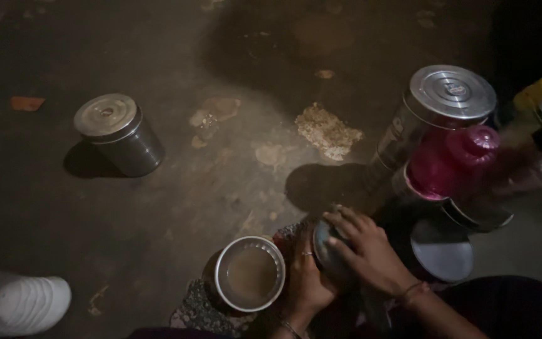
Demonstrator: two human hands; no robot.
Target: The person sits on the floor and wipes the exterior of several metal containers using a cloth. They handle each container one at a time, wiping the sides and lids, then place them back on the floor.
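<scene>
Steel and probably slick, the small tin [326,248] near us, just right of the open cup [249,274], looks stiff and light, so we clasp it with left hand [305,279] beneath, right hand [368,251] over its lid.

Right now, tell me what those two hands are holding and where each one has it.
Both hold one small steel container. The right hand lies over its top, fingers spread across the lid; the left hand cups its side from below. The dim light hides more of the grip.
</scene>
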